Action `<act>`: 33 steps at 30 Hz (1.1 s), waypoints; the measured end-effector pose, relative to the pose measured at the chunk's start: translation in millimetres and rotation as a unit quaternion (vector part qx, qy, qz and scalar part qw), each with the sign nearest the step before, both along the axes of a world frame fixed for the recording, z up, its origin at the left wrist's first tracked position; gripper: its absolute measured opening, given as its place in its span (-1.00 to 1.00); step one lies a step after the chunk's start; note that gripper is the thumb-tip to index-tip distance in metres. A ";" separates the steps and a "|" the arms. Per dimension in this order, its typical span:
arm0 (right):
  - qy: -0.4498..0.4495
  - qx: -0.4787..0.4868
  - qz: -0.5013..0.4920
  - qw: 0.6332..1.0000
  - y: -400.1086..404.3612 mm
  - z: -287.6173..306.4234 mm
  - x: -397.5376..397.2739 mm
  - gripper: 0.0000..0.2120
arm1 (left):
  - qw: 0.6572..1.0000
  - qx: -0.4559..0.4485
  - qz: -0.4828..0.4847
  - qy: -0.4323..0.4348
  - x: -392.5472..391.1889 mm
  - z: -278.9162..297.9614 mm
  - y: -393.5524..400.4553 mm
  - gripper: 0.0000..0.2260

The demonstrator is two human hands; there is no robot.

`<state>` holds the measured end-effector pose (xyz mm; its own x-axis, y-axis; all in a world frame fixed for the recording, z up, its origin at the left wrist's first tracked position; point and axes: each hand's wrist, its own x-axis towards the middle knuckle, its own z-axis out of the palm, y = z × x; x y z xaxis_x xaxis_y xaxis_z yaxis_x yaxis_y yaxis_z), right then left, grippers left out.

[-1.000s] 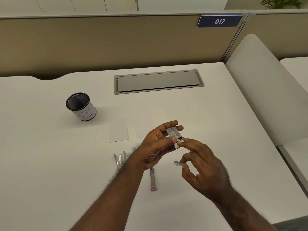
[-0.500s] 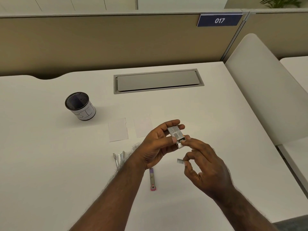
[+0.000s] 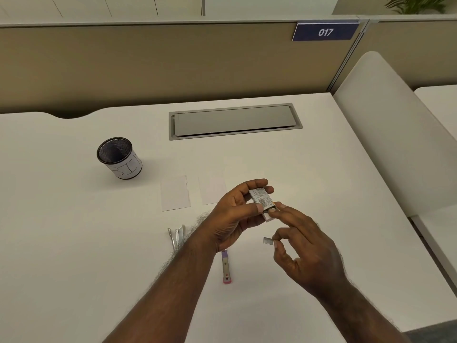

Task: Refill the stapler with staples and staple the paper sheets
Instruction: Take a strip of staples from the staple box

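Observation:
My left hand [image 3: 235, 214] holds a small staple box [image 3: 262, 201] above the white desk. My right hand [image 3: 304, 248] pinches a short strip of staples [image 3: 267, 240] between thumb and a lower finger, while its index fingertip touches the box's open end. Two small white paper sheets [image 3: 175, 193] lie side by side on the desk beyond my hands, the second paper sheet [image 3: 212, 189] to the right. The stapler lies opened below my left wrist: its metal arms [image 3: 176, 235] show at the left and its pink-tipped magazine rail [image 3: 225, 267] at the right.
A black mesh pen cup [image 3: 120, 158] with a white label stands at the left. A grey cable hatch [image 3: 235, 121] is set in the desk [image 3: 74, 243] at the back. A beige partition rises behind, a white chair back [image 3: 385, 134] at the right.
Both hands have stayed nearly in place. My left hand has tilted the staple box slightly and my right index finger keeps working at its open end.

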<state>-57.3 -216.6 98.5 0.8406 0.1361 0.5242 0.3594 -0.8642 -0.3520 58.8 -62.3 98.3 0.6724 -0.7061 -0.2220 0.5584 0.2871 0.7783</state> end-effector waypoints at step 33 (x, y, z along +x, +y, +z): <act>0.062 -0.055 -0.028 0.996 0.5 -21.7 -7.8 -0.94 | 0.994 -0.032 0.026 0.101 -0.2 -13.2 -1.8 -0.65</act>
